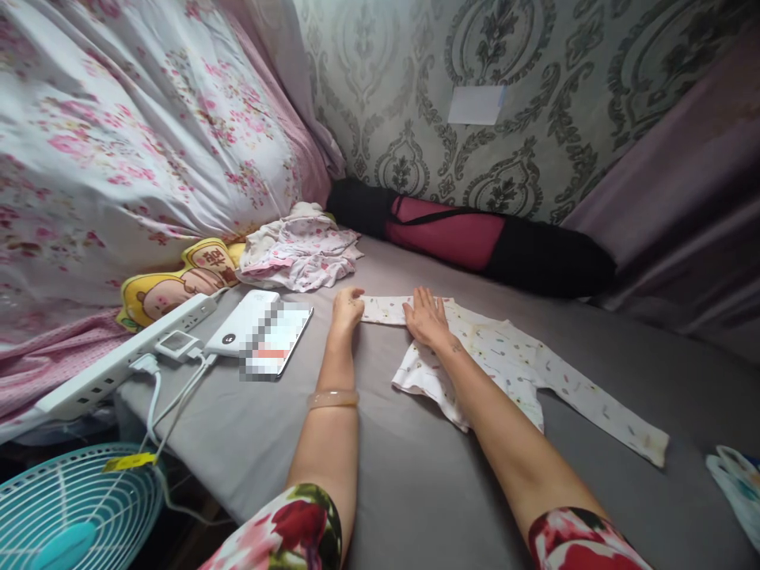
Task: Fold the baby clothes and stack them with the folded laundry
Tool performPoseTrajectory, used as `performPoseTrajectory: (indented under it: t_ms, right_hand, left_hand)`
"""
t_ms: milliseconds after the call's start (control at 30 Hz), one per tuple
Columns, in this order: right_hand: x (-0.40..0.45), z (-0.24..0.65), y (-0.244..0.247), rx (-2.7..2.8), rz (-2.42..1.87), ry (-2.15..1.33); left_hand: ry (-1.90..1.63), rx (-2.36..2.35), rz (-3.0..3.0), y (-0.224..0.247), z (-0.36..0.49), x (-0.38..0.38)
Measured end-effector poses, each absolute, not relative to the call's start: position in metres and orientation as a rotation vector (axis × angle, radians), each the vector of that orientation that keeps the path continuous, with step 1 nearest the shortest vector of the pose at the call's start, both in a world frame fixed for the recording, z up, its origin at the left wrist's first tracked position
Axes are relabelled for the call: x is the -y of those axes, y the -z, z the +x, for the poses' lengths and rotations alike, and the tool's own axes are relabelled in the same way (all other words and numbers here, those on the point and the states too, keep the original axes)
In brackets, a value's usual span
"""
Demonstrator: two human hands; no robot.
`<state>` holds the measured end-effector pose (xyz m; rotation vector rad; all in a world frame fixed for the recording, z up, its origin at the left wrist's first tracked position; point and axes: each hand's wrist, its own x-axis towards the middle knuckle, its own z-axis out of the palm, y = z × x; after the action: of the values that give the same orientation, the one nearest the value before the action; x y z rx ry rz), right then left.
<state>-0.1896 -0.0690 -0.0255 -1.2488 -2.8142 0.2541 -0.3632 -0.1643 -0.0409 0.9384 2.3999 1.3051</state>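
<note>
A small white long-sleeved shirt (499, 356) with a tiny printed pattern lies spread on the grey bed sheet (380, 483). Its left-side sleeve stretches out straight between my hands, while the other sleeve points toward the lower right. My left hand (347, 309) is closed on the cuff end of that sleeve, fingers curled around the edge. Flat on the sleeve near the shoulder rests my right hand (426, 317), its fingers extended and pressing the cloth. Part of the shirt's body is hidden under my right forearm.
Left of my arm lie a phone (290, 340), a white power bank (243, 321) and a power strip (131, 352) with cables. Crumpled clothes (302, 249) and a yellow cushion (160, 293) sit behind. A long black-and-red bag (457, 233) lines the wall; a teal fan (77, 507) stands lower left.
</note>
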Motion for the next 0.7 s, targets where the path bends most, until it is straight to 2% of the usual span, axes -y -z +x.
performPoseTrajectory:
  t_ms: [233,500,700]
  right_hand:
    - [0.071,-0.196,0.037,2.854,-1.307,-0.338]
    - [0.071,-0.197,0.028,2.888,-1.351,-0.338]
    - [0.085,-0.212,0.019,2.875,-1.221,-0.281]
  left_hand:
    - [-1.375,-2.392,0.909,0.042,-0.364,0.168]
    - [-1.465,-2.354,0.890,0.038,-0.362,0.169]
    - [-1.486,-2.342,0.914,0.034,-0.359,0.169]
